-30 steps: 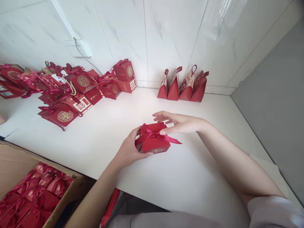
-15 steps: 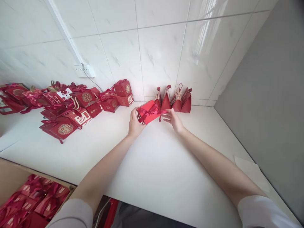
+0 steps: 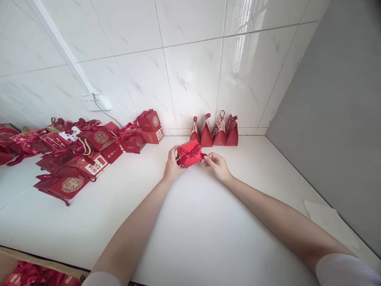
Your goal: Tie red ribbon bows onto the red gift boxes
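White desk (image 3: 190, 222) meets a tiled wall, where four bags (image 3: 214, 133) stand in a row. The box (image 3: 190, 153) is held tilted just before them. The left hand (image 3: 172, 167) has its grip closed on the box's side and the right hand (image 3: 216, 165) pinches the ribbon (image 3: 193, 155), so it seems a placing step; setting it flat calls for a level lowering, without tugging the bow.

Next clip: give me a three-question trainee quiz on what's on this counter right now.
1. True or false: both the left hand and the right hand touch the red gift box.
2. How many pointed red bags stand against the tiled wall behind it?
3. The box's ribbon is: A gold, B red, C white.
Key: 1 true; 2 four; 3 B.
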The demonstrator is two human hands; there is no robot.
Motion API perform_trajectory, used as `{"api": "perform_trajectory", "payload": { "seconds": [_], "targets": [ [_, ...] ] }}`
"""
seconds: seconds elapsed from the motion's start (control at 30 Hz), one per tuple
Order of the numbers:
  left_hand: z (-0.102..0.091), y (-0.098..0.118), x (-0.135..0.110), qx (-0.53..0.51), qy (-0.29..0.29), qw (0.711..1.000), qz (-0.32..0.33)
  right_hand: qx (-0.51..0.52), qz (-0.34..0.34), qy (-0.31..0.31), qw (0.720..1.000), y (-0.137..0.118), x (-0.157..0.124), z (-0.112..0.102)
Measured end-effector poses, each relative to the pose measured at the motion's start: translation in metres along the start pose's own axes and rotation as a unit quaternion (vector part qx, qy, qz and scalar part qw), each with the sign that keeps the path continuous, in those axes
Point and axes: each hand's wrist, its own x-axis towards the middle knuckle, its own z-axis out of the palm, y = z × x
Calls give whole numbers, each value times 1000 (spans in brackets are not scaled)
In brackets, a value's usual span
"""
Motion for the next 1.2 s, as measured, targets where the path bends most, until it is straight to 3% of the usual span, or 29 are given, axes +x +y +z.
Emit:
{"api": "perform_trajectory", "payload": {
  "seconds": [0.23, 0.4, 0.67, 0.87, 1.0, 1.1, 1.2],
  "targets": [
    [3, 0, 4, -12, -11, 1000, 8, -20, 18, 38, 999, 1, -1, 0],
    [6, 1, 4, -13, -27, 1000, 9, -66, 63, -13, 996, 2, 3, -8],
    [5, -12, 8, -1, 38, 999, 3, -74, 43, -18, 996, -3, -5, -1],
    [5, -19, 11, 10, 51, 999, -14, -84, 51, -116, 988, -7, -14, 8],
    [5, -16, 9, 6, 33, 999, -10, -99, 61, -148, 982, -2, -11, 6],
    [6, -13, 8, 2, 24, 1000, -13, -105, 65, -136, 983, 2, -6, 1],
    [6, -12, 9, -13, 28, 999, -19, -121, 43, -63, 990, 4, 0, -7]
  ]
}}
